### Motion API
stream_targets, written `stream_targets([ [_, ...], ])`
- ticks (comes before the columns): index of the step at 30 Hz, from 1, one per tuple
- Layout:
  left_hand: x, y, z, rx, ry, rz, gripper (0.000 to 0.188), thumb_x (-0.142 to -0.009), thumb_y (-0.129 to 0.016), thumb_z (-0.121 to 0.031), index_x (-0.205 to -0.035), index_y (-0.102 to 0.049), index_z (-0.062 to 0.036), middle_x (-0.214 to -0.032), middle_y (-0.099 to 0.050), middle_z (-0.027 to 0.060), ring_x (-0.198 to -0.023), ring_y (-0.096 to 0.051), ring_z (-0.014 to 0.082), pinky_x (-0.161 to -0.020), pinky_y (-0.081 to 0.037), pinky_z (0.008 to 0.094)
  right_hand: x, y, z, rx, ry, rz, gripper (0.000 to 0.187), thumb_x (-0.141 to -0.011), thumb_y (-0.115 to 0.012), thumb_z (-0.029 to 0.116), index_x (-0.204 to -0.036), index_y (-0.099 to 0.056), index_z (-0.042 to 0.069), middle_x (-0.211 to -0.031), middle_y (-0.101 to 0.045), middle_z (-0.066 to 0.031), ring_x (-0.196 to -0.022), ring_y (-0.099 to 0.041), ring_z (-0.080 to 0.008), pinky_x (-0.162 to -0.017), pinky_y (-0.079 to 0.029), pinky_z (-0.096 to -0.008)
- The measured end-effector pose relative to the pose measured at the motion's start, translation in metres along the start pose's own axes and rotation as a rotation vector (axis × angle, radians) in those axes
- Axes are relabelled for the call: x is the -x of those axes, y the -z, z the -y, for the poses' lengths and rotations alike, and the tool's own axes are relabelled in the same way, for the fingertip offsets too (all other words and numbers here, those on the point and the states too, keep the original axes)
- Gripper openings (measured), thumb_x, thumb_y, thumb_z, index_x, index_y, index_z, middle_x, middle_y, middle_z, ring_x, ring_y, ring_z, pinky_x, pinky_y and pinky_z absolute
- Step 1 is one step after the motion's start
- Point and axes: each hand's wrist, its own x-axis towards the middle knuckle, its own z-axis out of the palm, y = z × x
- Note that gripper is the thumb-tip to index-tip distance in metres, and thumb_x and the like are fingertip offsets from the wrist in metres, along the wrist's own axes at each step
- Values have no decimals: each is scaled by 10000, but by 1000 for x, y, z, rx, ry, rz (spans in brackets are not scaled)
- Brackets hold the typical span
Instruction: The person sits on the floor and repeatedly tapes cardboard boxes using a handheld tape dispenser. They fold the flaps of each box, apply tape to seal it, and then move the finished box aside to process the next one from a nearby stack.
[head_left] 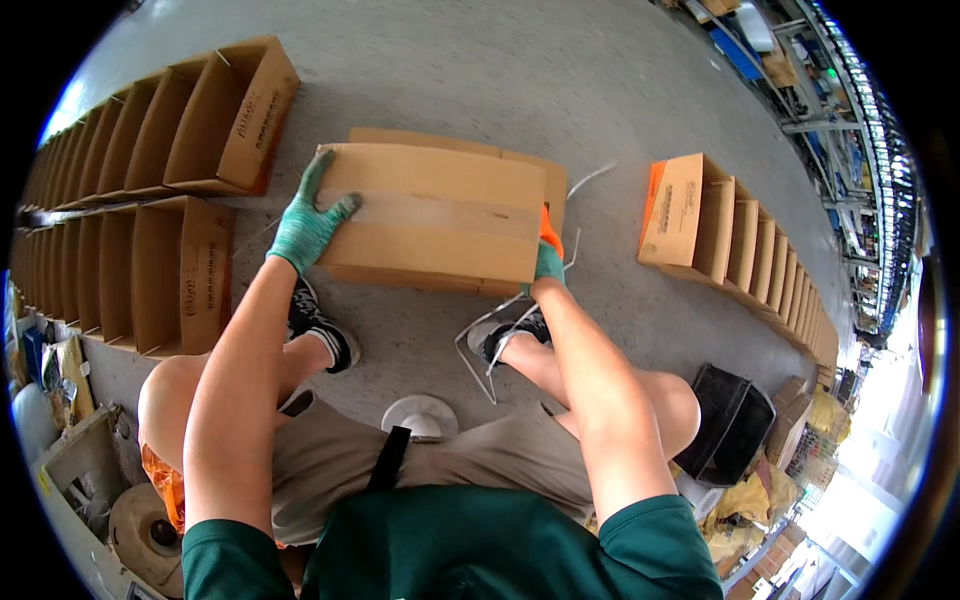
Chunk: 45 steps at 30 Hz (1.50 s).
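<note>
A closed flat cardboard box [430,200] with clear tape along its top lies in front of me, over another piece of cardboard [440,137] that shows behind it. My left hand [306,222], in a green glove, grips the box's left end, thumb on top and fingers along the edge. At the right end is my right hand [549,264], also gloved, its fingers mostly hidden. Part of an orange object [551,236] shows at this hand, seemingly held in it; its kind is unclear. Loose white strapping [487,372] trails below the right hand.
Rows of open cardboard boxes stand at left, an upper row [215,120] and a lower row [160,270]. Another row [715,220] curves away at right. Near my right knee sits a black bin [722,424]. Shelving [825,125] lines the far right. My shoes flank a white disc [420,414].
</note>
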Motion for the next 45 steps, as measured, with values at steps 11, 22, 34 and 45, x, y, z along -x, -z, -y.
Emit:
stream_targets([
  [11,9,17,-5,-66,60,-37,898,-811,-817,-375,-1548,-316,-263,-1512,-453,151,-1345,-485,302,-1134,-405,393,147,-163,197,747,1025,-21,319,-943,-573,196,-1201,-624,15,-1162,-660,-205,-1082,-630,-392,-949,-506,-449],
  [22,9,7,10,-107,-12,-150,555,-1055,-455,-372,-1562,-286,-223,-1435,-503,264,-1280,-540,406,-1074,-417,456,108,-134,159,1422,1106,-65,528,-997,-457,453,-1427,-499,149,-1485,-439,-194,-1382,-394,-442,-1166,-273,-577],
  [34,11,48,-13,57,628,-48,1180,-788,-340,-925,-1527,-338,-6,-1524,-408,225,-1368,-431,344,-1163,-295,470,78,-78,160,-208,223,439,834,-951,-518,639,-1532,-357,63,-1622,-274,-117,-1509,-193,-229,-1217,-167,-388],
  [45,-39,-74,-144,652,114,107,927,-929,-322,-774,-1603,-144,-163,-1662,-155,122,-1526,-151,309,-1207,-109,518,200,44,309,368,1471,-99,277,-922,-628,212,-1165,-684,91,-1482,-448,-134,-1450,-321,-313,-1159,-303,-448],
])
